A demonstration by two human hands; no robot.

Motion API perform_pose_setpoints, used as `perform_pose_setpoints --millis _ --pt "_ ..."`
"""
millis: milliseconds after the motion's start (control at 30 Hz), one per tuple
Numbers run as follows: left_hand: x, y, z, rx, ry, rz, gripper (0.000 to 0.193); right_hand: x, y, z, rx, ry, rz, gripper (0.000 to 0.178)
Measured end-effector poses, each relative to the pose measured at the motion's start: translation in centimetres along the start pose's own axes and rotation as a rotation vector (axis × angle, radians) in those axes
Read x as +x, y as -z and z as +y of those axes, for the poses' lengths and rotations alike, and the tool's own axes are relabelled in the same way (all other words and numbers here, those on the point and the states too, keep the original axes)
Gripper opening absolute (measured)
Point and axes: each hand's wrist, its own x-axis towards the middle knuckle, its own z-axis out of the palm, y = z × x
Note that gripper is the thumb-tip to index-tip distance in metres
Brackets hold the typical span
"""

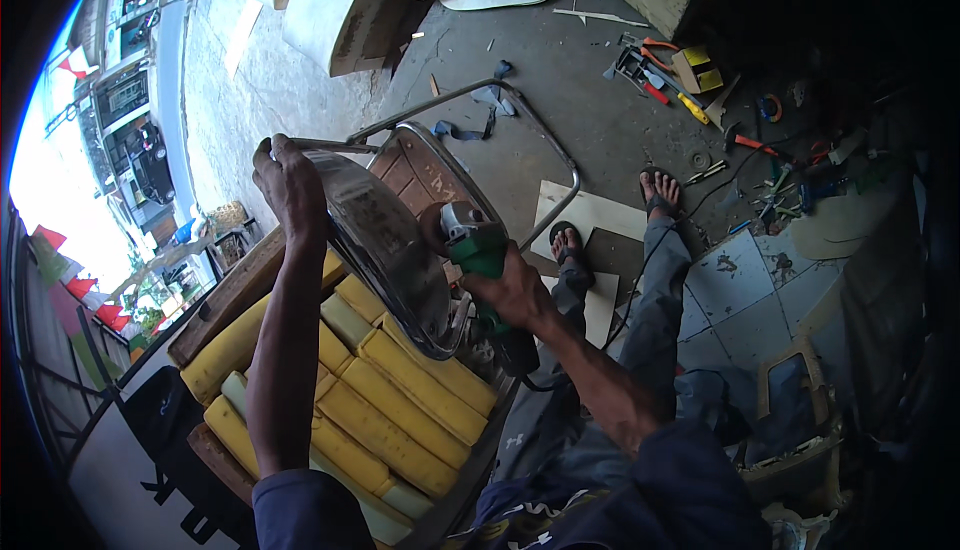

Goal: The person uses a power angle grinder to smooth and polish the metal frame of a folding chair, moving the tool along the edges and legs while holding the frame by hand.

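Observation:
My left hand (290,185) is closed round the upper left corner of a metal chair frame (549,133), where its tube meets a curved, worn metal panel (385,230). In my right hand (518,295) is a green angle grinder (475,248), gripped round its body. The grinder's disc (433,228) sits beside the panel's right face; whether it touches cannot be told. A brown slatted panel (415,175) shows behind the frame's tubes. The grinder's cord hangs below my right hand and runs right along my leg.
Yellow foam cushions (400,400) lie at my left. Scattered hand tools (660,70) and a hammer (755,144) lie on the floor at the right. Plywood sheets (610,212) lie round my sandalled feet. Curved white boards (320,15) stand at the far left, near the street.

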Motion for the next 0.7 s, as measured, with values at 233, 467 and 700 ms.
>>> perform_pose_setpoints --millis 233,467,700 --pt "-0.3 0.3 -0.2 0.017 -0.024 0.001 0.062 -1.8 -0.3 -1.6 0.172 0.109 -0.068 0.088" --pt "-0.6 0.4 0.1 -0.034 0.0 -0.001 0.062 -0.5 -0.3 -0.3 0.179 0.143 -0.03 0.086" --pt "-0.5 0.4 -0.4 -0.019 0.001 0.011 0.059 1.1 0.8 -1.6 0.061 -0.094 -0.036 0.084"
